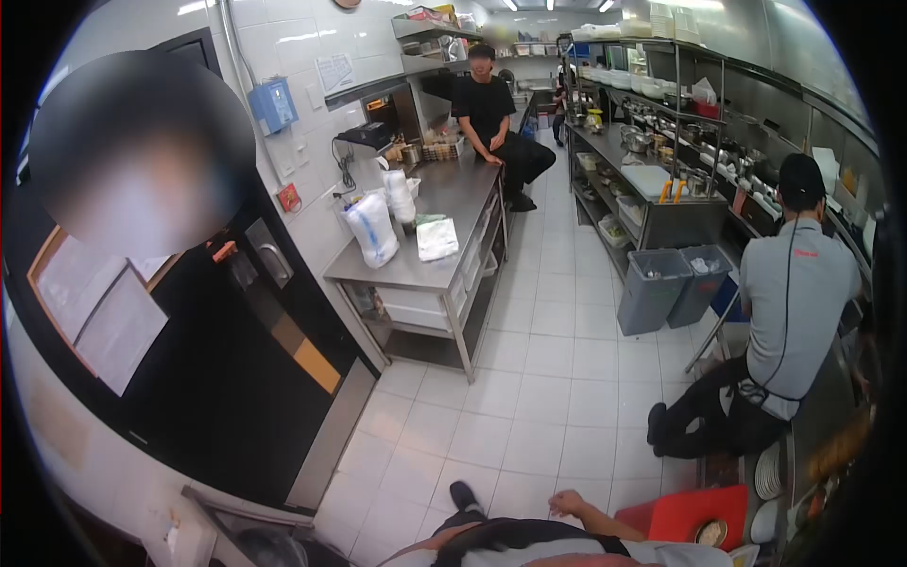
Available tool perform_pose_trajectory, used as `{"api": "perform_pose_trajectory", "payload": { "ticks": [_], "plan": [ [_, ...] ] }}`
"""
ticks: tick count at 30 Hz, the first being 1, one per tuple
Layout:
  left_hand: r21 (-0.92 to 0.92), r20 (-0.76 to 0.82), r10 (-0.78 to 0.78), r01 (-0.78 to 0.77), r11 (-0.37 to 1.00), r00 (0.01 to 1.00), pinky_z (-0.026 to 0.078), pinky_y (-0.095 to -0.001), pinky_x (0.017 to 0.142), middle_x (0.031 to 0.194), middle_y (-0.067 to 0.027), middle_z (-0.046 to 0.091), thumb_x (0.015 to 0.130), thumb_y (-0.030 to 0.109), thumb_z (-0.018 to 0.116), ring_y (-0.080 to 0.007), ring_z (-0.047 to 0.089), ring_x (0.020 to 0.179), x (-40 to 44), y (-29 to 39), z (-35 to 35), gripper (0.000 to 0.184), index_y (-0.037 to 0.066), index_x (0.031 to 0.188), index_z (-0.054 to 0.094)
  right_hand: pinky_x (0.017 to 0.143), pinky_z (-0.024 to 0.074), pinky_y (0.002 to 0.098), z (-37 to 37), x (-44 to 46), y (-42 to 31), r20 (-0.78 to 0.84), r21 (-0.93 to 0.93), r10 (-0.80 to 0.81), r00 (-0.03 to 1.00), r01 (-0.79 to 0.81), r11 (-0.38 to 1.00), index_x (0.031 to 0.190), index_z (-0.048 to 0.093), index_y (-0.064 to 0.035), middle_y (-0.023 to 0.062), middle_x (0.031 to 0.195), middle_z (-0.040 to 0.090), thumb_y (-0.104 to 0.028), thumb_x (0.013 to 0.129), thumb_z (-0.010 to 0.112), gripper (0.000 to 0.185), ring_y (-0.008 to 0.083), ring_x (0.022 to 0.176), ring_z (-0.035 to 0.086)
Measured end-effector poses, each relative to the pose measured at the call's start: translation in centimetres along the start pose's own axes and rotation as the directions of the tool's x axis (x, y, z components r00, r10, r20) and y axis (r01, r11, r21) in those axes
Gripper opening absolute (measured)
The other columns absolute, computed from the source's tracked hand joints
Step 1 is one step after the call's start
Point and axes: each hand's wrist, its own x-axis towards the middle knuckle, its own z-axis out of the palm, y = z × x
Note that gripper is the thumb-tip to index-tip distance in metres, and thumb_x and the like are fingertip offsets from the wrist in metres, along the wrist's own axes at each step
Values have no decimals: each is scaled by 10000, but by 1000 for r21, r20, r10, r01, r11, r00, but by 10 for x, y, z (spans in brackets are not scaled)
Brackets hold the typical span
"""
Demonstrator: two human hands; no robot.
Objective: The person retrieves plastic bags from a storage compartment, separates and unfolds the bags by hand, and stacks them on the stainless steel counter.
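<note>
My right hand (567,504) hangs over the white tiled floor at the bottom, its fingers loosely bent and a little apart, with no object visible in it. Nearest to it, on the right, is a red plastic piece (661,515) that looks like a tray or stool top. A small round bowl (711,532) with pale contents sits at its right side. My left hand cannot be seen; only part of a forearm (430,546) shows beside my body. One dark shoe (463,495) is on the tiles.
A steel table (425,260) holds wrapped white stacks (371,231). Two grey bins (652,293) stand by the right-hand counter. One person in grey (798,293) faces the right counter; another in black (487,109) leans on the table. A black door (217,369) is at left.
</note>
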Motion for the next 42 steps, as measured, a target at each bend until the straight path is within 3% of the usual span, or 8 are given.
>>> {"api": "perform_pose_trajectory", "payload": {
  "ticks": [6, 12, 17, 18, 19, 25, 33, 42],
  "plan": [
    [219, 580, 58, -224, 950, 812, 532, -411, 907, 1091, -153, 742, 785, 164, 751, -285, 696, 970, 144, 81, 5, 341, 42, 1104, 746, 783, 571, 458, -34, 124, 159, 47, -532, -251, 967, 237, 813, 928, 795, -131, 145, 947, 771, -447, 857, 648, 356, 304, 867, 742],
    [243, 833, 55, -453, 858, 550, 539, -405, 882, 1063, -147, 751, 787, 169, 748, -277, 702, 939, 299, 178, 10, 318, 49, 1080, 756, 732, 587, 430, -127, 76, 72, -264, -27, 149, 953, -161, 987, 959, 779, -103, 168, 900, 755, -381, 894, 622, 326, 286, 795, 740],
    [217, 866, 88, -528, 821, 493, 544, -400, 861, 1040, -142, 758, 788, 174, 745, -270, 707, 912, 388, 265, 1, 299, 54, 1061, 765, 689, 600, 407, -219, 117, 65, -279, -674, -436, 855, 149, 723, 984, 767, -80, 188, 861, 742, -326, 925, 601, 303, 271, 735, 738],
    [218, 861, 90, -521, 825, 501, 545, -399, 857, 1035, -141, 759, 788, 175, 745, -269, 708, 907, 400, 278, -2, 295, 55, 1057, 767, 658, 603, 404, -214, 119, 10, -411, -55, -52, 910, 32, 998, 1002, 749, -56, 180, 849, 734, -273, 927, 602, 273, 256, 713, 733],
    [213, 855, 93, -510, 833, 510, 546, -398, 853, 1030, -140, 760, 789, 175, 744, -267, 709, 902, 414, 290, -6, 291, 56, 1053, 769, 626, 606, 401, -213, 145, 3, -474, 602, 342, 811, 15, 798, 1019, 732, -32, 171, 837, 725, -220, 930, 602, 245, 241, 690, 728],
    [232, 781, 94, -427, 874, 617, 553, -392, 827, 1002, -135, 769, 791, 181, 741, -259, 716, 870, 511, 324, -24, 270, 62, 1030, 779, 557, 578, 405, -309, 207, -120, -370, 466, 321, 872, -125, 876, 996, 702, -6, 135, 833, 711, -149, 901, 640, 182, 242, 662, 702],
    [341, 184, 231, -283, 897, 955, 545, -410, 703, 823, -141, 757, 752, 189, 790, -247, 706, 732, 592, 389, -104, 153, 94, 872, 792, 520, 540, 372, -531, 350, -213, -70, -212, 54, 996, -68, 975, 956, 689, -26, 111, 795, 694, -165, 899, 666, 153, 232, 645, 681],
    [-294, -741, 19, -350, 889, 671, 557, -301, 769, 1056, -126, 702, 870, 175, 805, -153, 676, 857, 569, 521, -244, 480, 16, 1277, 606, 522, 512, 291, -674, 540, -515, -289, 186, -184, 939, 244, 952, 1031, 661, -54, 79, 847, 706, -274, 997, 639, 223, 150, 681, 676]
  ]
}}
